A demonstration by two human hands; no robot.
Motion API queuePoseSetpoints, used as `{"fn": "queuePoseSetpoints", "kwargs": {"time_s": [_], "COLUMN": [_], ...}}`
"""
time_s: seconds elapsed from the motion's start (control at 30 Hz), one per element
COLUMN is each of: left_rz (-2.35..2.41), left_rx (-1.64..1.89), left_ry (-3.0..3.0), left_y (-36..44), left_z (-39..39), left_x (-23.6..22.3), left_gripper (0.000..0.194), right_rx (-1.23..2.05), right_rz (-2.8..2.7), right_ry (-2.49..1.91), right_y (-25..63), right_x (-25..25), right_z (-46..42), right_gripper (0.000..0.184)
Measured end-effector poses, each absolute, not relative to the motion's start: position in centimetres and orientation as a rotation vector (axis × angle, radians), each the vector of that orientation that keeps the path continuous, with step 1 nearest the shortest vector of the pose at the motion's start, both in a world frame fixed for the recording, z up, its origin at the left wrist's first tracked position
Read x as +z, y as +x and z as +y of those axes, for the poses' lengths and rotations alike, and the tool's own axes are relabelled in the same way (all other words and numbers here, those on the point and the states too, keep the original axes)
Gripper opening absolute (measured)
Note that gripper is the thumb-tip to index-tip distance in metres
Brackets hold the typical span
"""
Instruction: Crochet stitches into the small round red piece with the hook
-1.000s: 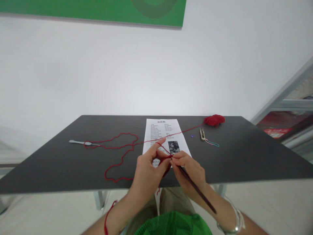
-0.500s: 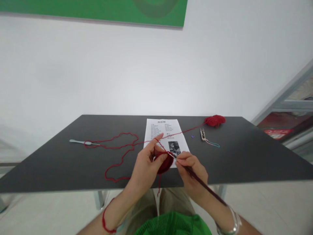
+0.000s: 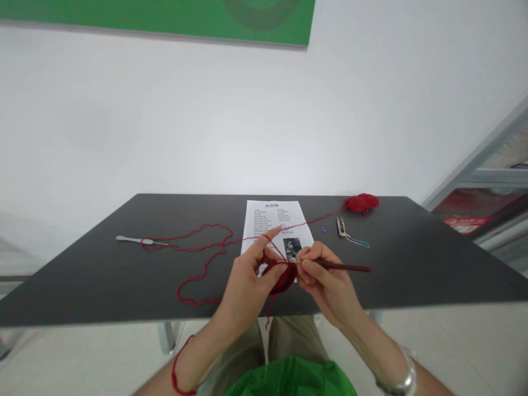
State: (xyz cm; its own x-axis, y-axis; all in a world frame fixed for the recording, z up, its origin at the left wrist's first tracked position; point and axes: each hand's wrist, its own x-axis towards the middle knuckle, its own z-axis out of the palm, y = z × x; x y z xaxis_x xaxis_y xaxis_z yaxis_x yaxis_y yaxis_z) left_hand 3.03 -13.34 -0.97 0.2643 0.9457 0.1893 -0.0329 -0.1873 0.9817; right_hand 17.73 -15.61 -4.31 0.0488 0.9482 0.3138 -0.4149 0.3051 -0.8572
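Note:
Between the thumb and fingers of my left hand (image 3: 248,280) is a round piece of red crochet work (image 3: 285,279). Red yarn (image 3: 274,243) runs over my raised left index finger down to its upper edge. My right hand (image 3: 325,275) grips a crochet hook (image 3: 344,266) with a dark brown handle, held nearly level. The hook's thin metal shaft meets the top edge of the crochet work; its tip is too small to make out clearly. A short red tail hangs below the piece.
Under my hands lies a printed sheet (image 3: 251,220) on the dark table (image 3: 124,275). A red yarn ball (image 3: 361,203), thread snips (image 3: 340,226) with a cord and a small purple ring (image 3: 324,229) are to the right. Leftward, a grey-handled hook (image 3: 134,240) lies among loose yarn (image 3: 206,264).
My right hand has turned the hook from a downward slant to nearly level, its handle end swinging up off my forearm. My left hand and the crochet work have shifted slightly right.

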Motion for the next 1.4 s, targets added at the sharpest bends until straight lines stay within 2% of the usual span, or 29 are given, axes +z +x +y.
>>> {"fn": "queuePoseSetpoints", "kwargs": {"time_s": [0.13, 0.27, 0.33, 0.47, 0.87, 1.07, 1.17, 1.27, 1.4], "left_rz": [0.816, 0.706, 0.696, 0.696, 0.69, 0.648, 0.65, 0.727, 0.889], "left_rx": [1.085, 0.929, 0.901, 0.927, 0.76, 0.635, 0.609, 0.765, 1.077], "left_ry": [1.124, 0.852, 0.821, 0.862, 1.053, 1.086, 1.13, 1.255, 1.375], "left_y": [3.7, 3.4, 3.0, 2.2, 1.1, 0.7, 0.7, 1.3, 2.3], "left_z": [-13.7, -13.5, -13.2, -12.6, -12.1, -11.8, -11.7, -11.9, -12.6], "left_x": [-0.9, -0.8, -0.7, -0.6, 0.2, 0.5, 0.6, 0.3, -0.5], "left_gripper": [0.059, 0.058, 0.058, 0.058, 0.047, 0.044, 0.043, 0.04, 0.039], "right_rx": [0.448, 0.233, 0.324, 0.764, 0.879, 1.071, 1.278, 1.507, 1.533], "right_rz": [-1.483, -1.629, -1.573, -1.292, -1.562, -1.554, -1.405, -1.136, -0.879], "right_ry": [-0.818, -0.666, -0.661, -0.668, -0.665, -0.646, -0.563, -0.468, -0.506], "right_y": [17.7, 18.4, 18.3, 18.3, 21.6, 22.3, 21.9, 20.8, 18.7], "right_x": [-7.0, -8.3, -7.9, -6.3, -3.1, -2.1, -2.2, -2.5, -3.2], "right_z": [-15.3, -14.7, -14.7, -15.0, -15.6, -15.1, -14.8, -14.6, -15.0], "right_gripper": [0.006, 0.017, 0.016, 0.009, 0.012, 0.012, 0.011, 0.012, 0.012]}}
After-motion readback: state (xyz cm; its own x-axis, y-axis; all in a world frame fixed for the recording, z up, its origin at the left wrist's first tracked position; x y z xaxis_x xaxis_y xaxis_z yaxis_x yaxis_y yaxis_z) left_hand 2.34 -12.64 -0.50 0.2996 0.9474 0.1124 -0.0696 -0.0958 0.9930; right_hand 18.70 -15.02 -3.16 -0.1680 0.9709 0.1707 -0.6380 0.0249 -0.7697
